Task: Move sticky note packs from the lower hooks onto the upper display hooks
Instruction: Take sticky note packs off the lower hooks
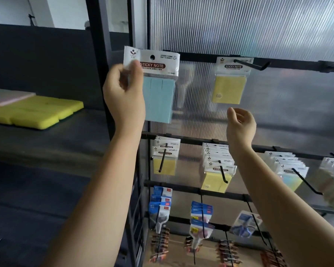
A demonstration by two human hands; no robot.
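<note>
Pinching a blue pack [159, 97] by its header corner, our left hand [123, 95] lifts it level with the top rail [201, 57]. Right hand [240, 125] raised below a hung yellow pack [228, 89], fingers loosely curled, holding nothing.

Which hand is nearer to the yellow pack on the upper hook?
Right. The right hand is just below the yellow pack, apart; the left hand is far to its left, holding the blue pack.
</note>
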